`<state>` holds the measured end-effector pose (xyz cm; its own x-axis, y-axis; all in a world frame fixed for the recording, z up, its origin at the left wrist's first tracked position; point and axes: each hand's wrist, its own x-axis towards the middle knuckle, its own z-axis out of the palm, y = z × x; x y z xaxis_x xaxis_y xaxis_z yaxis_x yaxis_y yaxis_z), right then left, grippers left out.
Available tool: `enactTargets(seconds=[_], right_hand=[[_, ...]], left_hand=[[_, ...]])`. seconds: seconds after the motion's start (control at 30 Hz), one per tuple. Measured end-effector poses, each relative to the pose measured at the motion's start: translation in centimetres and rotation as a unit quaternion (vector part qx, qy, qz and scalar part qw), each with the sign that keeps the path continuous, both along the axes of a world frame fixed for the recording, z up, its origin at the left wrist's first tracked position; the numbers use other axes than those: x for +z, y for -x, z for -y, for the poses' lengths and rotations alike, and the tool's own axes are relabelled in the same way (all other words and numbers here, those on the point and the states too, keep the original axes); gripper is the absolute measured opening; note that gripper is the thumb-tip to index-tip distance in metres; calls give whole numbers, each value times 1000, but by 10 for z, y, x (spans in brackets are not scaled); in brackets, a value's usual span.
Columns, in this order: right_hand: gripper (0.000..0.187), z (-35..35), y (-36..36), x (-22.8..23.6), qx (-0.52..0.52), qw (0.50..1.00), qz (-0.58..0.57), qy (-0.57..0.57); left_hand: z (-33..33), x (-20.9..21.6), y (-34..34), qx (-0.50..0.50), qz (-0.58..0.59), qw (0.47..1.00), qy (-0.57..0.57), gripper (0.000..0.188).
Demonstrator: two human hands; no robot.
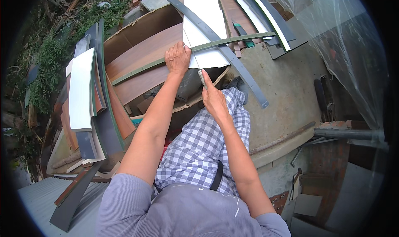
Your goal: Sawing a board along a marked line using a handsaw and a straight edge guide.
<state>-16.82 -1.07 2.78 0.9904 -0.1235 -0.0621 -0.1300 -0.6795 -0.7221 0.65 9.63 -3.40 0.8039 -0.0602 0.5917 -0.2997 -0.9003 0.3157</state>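
Diagonally, the long green segmented strip [232,39] runs from centre left to upper right; the left hand [178,59], nearer, curls its fingers closed over it. Just right of them a thin-bladed hand tool [201,75] crosses it, its handle clasped below by the right hand [215,100].

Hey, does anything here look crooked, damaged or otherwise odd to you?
The long dark grey strip looks askew: it slants across the white board, its near end sticking out past the board's side. The cardboard box beneath also looks worn, possibly torn, since its near rim is uneven.
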Motion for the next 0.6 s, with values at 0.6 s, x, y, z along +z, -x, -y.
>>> enactTargets(seconds=[0.6], right_hand=[[64,-7,5,-10,-18,1000,-4,-17]], left_hand=[[-1,1,0,-14,11,1000,11,19]])
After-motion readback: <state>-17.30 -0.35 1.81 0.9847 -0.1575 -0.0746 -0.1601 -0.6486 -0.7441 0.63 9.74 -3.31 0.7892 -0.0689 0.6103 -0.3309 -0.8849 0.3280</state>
